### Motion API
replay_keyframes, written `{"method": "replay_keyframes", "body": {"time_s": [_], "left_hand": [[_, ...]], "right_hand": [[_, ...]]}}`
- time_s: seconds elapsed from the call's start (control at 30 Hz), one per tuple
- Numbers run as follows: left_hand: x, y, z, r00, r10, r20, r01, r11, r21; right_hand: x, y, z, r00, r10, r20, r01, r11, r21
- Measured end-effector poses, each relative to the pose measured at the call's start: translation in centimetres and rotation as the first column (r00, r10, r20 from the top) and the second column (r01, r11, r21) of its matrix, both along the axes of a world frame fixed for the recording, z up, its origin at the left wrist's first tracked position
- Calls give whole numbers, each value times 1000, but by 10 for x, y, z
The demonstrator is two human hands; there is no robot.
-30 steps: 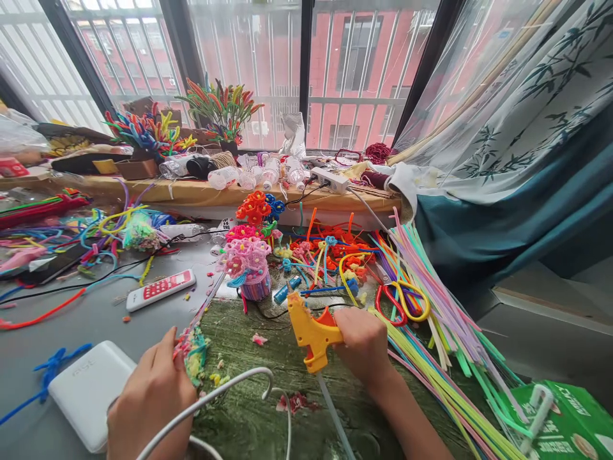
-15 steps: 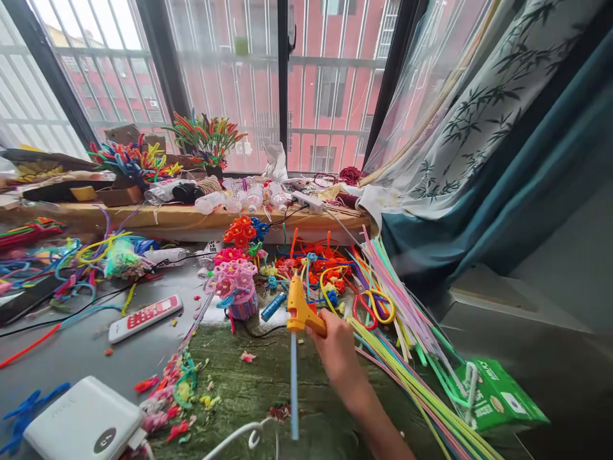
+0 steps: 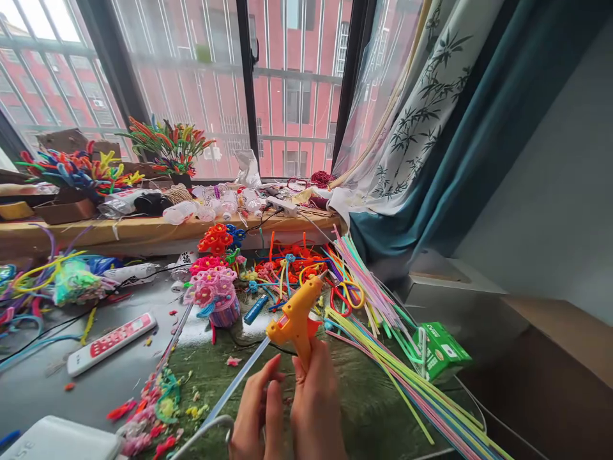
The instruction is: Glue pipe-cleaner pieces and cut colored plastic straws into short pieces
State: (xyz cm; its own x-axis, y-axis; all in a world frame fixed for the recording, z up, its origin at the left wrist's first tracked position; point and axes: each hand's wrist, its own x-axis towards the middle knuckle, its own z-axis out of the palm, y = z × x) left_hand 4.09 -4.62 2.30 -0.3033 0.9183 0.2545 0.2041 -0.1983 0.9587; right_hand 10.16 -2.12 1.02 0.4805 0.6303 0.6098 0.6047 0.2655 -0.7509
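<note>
My right hand (image 3: 316, 402) is wrapped round the handle of a yellow hot glue gun (image 3: 297, 312), whose nozzle points up and to the right. A long translucent glue stick (image 3: 235, 382) sticks out of its back end toward the lower left. Just left of the handle is my left hand (image 3: 258, 409), its fingers bent and apart with nothing seen in them. Beyond the gun stands a purple-striped pot (image 3: 225, 313) of pink pipe-cleaner flowers (image 3: 213, 284). A blue cylinder with writing (image 3: 255, 309) lies between pot and gun.
Red-and-yellow-handled scissors (image 3: 341, 299) and a long bundle of pastel pipe cleaners (image 3: 383, 348) lie at right, by a green box (image 3: 443, 351). At left are a white remote (image 3: 112, 344), fuzzy scraps (image 3: 148, 409) and a white power bank (image 3: 62, 441). A cluttered windowsill (image 3: 138, 233) runs behind.
My left hand has come into view beside the right. The glue gun has tilted, its nozzle swinging rightward and its stick leftward. The view has shifted right.
</note>
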Motion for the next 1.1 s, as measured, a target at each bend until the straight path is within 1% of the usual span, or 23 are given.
{"method": "replay_keyframes", "body": {"time_s": [0.07,0.13,0.2,0.3,0.37,0.43,0.5,0.53,0.57,0.6,0.63,0.67,0.73,0.77,0.83,0.9,0.97,1.03,1.1], "left_hand": [[-2,3,4,999,-42,29,41,998,39],[-4,4,7,997,-80,7,80,996,36],[-10,6,9,993,-115,-34,114,993,-14],[-23,9,5,987,-158,-26,153,979,-131],[-34,11,-1,993,-119,-10,114,973,-199],[-43,11,-7,998,-49,-45,36,969,-243],[-52,10,-13,988,39,-148,-79,958,-275],[-55,10,-15,972,85,-220,-147,948,-283],[-57,10,-17,951,113,-288,-200,935,-293],[-59,11,-18,931,132,-340,-240,923,-300],[-59,13,-20,921,140,-364,-261,915,-306],[-59,16,-21,924,133,-358,-254,913,-318],[-55,24,-22,953,100,-287,-200,918,-343],[-52,29,-22,965,83,-247,-170,920,-353],[-44,39,-21,978,53,-201,-125,923,-364],[-36,49,-19,978,53,-199,-124,925,-360],[-29,56,-18,979,57,-193,-124,926,-356],[-25,63,-17,986,43,-160,-99,928,-359],[-24,67,-16,990,39,-137,-86,930,-357]], "right_hand": [[-7,-6,-6,1000,15,6,-15,1000,-23],[-12,-12,-13,999,35,35,-33,999,-38],[-18,-17,-19,997,49,52,-46,998,-46],[-25,-24,-27,989,149,-5,-149,984,-102],[-27,-28,-33,968,249,-25,-250,959,-133],[-23,-30,-40,936,351,-4,-348,925,-156],[-11,-31,-47,901,434,26,-423,889,-176],[-3,-31,-51,883,468,35,-454,872,-181],[6,-30,-53,891,453,39,-439,880,-181],[16,-29,-56,910,411,49,-398,901,-173],[27,-28,-57,927,370,59,-357,919,-167],[37,-26,-57,947,315,61,-302,939,-163],[54,-24,-54,971,233,51,-222,960,-169],[61,-23,-53,981,190,35,-181,967,-179],[72,-20,-50,990,143,11,-138,970,-200],[75,-18,-50,987,163,5,-158,963,-219],[71,-15,-51,969,245,17,-234,942,-240],[61,-13,-54,936,349,49,-326,910,-256],[46,-12,-58,907,409,101,-373,891,-258]]}}
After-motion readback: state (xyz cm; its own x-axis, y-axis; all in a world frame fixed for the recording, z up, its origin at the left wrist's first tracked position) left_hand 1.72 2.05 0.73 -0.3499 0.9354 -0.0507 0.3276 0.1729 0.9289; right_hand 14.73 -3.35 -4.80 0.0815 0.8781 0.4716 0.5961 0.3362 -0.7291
